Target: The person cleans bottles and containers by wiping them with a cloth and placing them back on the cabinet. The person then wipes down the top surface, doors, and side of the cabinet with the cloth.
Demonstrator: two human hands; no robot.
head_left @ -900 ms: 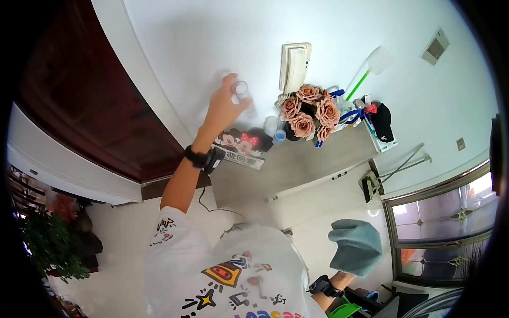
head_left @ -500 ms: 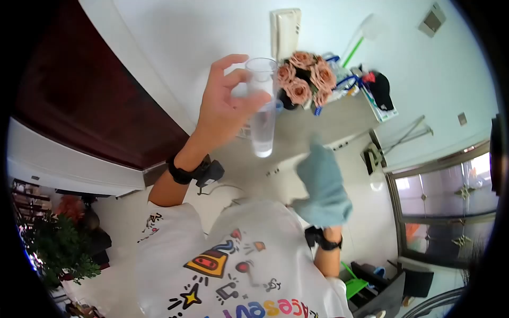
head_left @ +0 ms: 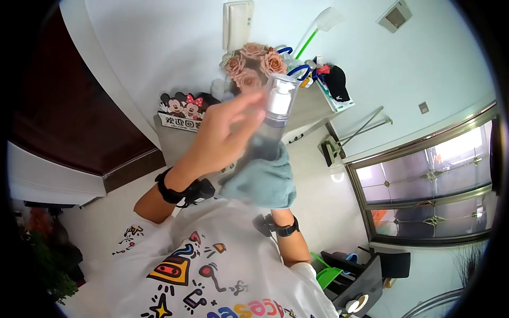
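Note:
A clear bottle with a white pump under a transparent cap [head_left: 280,98] stands tilted in front of me, its lower part inside a blue-grey cloth [head_left: 265,183]. The cloth covers my right hand, whose fingers are hidden; it is wrapped around the bottle's base, and a wristband shows below. My left hand [head_left: 225,132] is beside the bottle's upper part, its fingers stretched out and slightly blurred, the tips close to the cap. Whether they touch it is hard to tell.
Behind lies a grey cabinet top [head_left: 307,108] with pink roses [head_left: 249,79], a cartoon welcome sign [head_left: 180,119] and a black cap [head_left: 336,84]. An intercom handset [head_left: 237,26] hangs on the wall. A broom and dustpan [head_left: 330,151] stand on the right.
The bottle, first lifted from near the wall by my left hand, is now lower in the cloth. My right hand has come up and inward with the cloth; my left fingers have loosened. The view has shifted right.

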